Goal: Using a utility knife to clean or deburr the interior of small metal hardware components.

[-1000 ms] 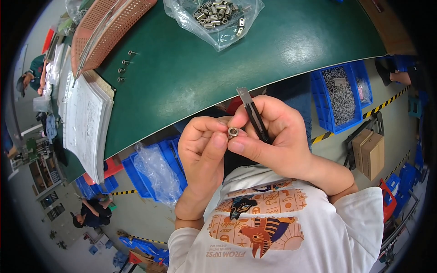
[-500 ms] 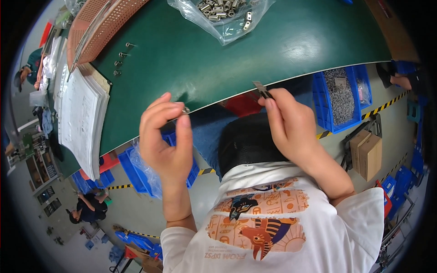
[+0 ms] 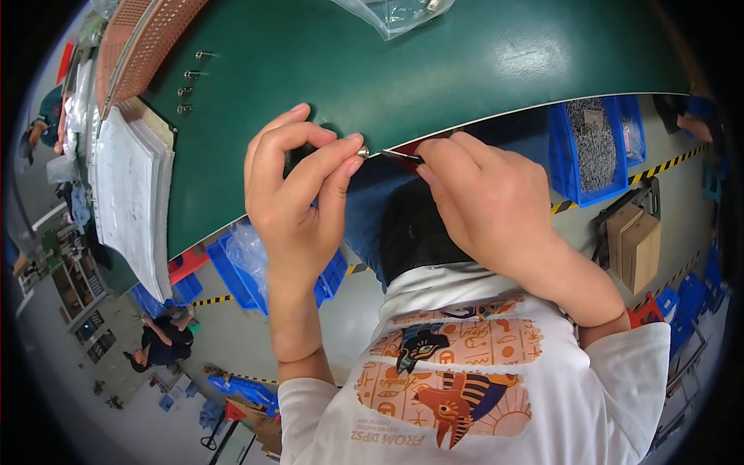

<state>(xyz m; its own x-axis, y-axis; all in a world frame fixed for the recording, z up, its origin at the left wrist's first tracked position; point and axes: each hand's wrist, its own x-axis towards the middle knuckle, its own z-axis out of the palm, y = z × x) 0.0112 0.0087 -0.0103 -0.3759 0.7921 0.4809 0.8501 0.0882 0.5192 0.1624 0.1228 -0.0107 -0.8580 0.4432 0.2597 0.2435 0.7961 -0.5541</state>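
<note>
My left hand (image 3: 298, 194) pinches a small shiny metal cylindrical part (image 3: 363, 152) between thumb and fingertips, just over the green table's front edge. In my right hand (image 3: 496, 205) is a small knife (image 3: 403, 156) with a thin blade, its dark handle mostly hidden by my fingers. The blade points left and its tip meets the metal part or lies very close to it; I cannot tell which. Several similar small metal parts (image 3: 184, 92) stand in a row on the table to the left.
A clear plastic bag (image 3: 395, 17) lies at the table's far side. Left are a pink perforated basket (image 3: 147, 39) and a stack of papers (image 3: 132, 201). Blue bins (image 3: 570, 167) sit below the table edge, cardboard boxes (image 3: 635, 246) on the right. Another person (image 3: 163, 341) is at lower left.
My hands have come together: the left moved right with the metal part, and the right moved left, bringing the knife to it. The view has shifted, leaving less of the bag visible.
</note>
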